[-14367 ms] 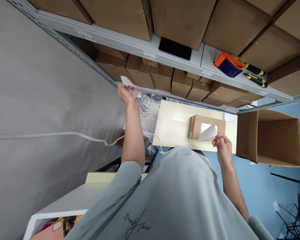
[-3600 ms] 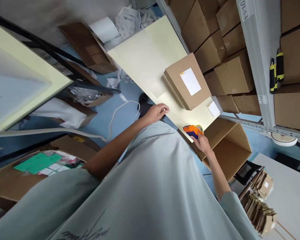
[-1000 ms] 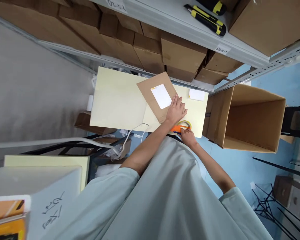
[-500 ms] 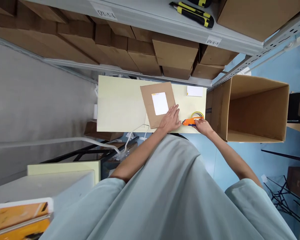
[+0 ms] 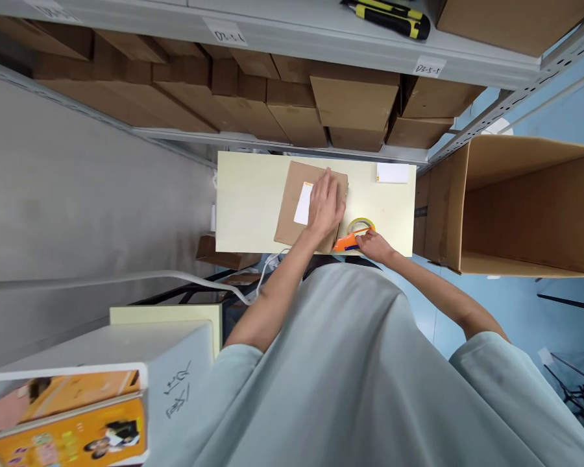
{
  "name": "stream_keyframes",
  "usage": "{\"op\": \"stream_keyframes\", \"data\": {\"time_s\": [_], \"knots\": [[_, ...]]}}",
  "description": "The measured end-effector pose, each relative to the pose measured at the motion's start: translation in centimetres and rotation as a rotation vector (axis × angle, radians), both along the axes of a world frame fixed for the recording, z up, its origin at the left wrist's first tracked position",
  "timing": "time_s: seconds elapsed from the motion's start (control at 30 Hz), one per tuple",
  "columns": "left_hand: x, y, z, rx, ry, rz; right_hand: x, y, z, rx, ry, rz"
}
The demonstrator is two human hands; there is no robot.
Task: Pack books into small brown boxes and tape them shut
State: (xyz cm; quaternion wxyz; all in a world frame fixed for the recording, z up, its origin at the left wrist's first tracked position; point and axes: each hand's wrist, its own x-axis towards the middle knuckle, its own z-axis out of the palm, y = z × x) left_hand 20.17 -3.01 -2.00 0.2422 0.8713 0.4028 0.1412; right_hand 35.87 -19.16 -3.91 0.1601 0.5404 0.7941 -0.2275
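Note:
A flat brown cardboard package (image 5: 292, 175) with a white label (image 5: 303, 204) lies tilted on the pale yellow tabletop (image 5: 248, 207). My left hand (image 5: 325, 204) rests flat on its right part, fingers stretched out, covering some of the label. In my right hand (image 5: 374, 246) is an orange utility knife (image 5: 346, 243), its front end at the package's lower right corner. Whether the blade touches the cardboard I cannot tell. Just behind the knife lies a roll of yellow tape (image 5: 361, 224), partly covered by it.
A white stack of labels or cards (image 5: 392, 172) lies at the table's back right. Beside the table's right end stands a large open carton (image 5: 530, 214). Shelves of brown boxes (image 5: 355, 97) hang over the back edge, with black-and-yellow cutters (image 5: 394, 19) above. A white cable (image 5: 267, 263) runs by the front edge.
My left hand has moved from the package's lower right edge up onto its surface. The package has turned, and the knife in my right hand has come left to its corner.

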Motion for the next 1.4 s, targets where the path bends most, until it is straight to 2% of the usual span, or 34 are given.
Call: {"op": "stream_keyframes", "data": {"time_s": [0.07,0.13,0.23,0.37,0.53,0.63,0.7,0.8,0.9,1.0,1.1,1.23,1.33,1.4], "knots": [[2.0,2.1,-0.8,-0.022,0.028,0.011,-1.2,0.5,0.1,0.001,0.002,-0.009],[3.4,2.6,-1.8,-0.05,0.071,0.027,-2.2,0.9,0.1,0.015,0.0,-0.012],[4.1,1.0,-2.7,-0.049,0.108,0.03,-3.2,1.0,0.0,0.041,0.029,-0.005],[3.6,-1.8,-3.2,-0.037,0.113,-0.076,-3.8,0.1,-0.6,0.032,0.071,0.015],[3.1,-2.5,-3.3,-0.064,0.125,-0.161,-2.9,-2.4,-1.1,-0.003,0.155,-0.028],[3.1,-2.4,-3.3,-0.084,0.106,-0.153,-0.6,-4.5,-0.8,-0.037,0.143,-0.071],[3.1,-2.5,-3.3,-0.099,0.086,-0.152,2.0,-6.3,-0.1,-0.059,0.091,-0.093],[3.1,-2.4,-3.3,-0.121,0.051,-0.159,7.2,-8.9,1.3,-0.067,0.013,-0.128],[2.9,-2.6,-3.2,-0.131,0.031,-0.196,12.7,-10.0,2.7,-0.052,-0.094,-0.154],[2.3,-3.8,-2.9,-0.136,0.034,-0.294,16.3,-8.6,3.5,-0.005,-0.192,-0.185],[1.1,-5.8,-2.7,-0.145,0.069,-0.452,16.8,-5.4,3.4,0.035,-0.224,-0.159],[-1.3,-8.4,-2.1,-0.143,0.106,-0.662,14.2,-1.4,2.6,0.048,-0.183,-0.092],[-2.8,-9.0,-1.1,-0.136,0.105,-0.694,11.7,-0.2,1.9,0.021,-0.161,-0.039],[-3.1,-8.6,-0.5,-0.144,0.085,-0.662,10.0,-0.2,1.6,0.004,-0.164,-0.044]]}}
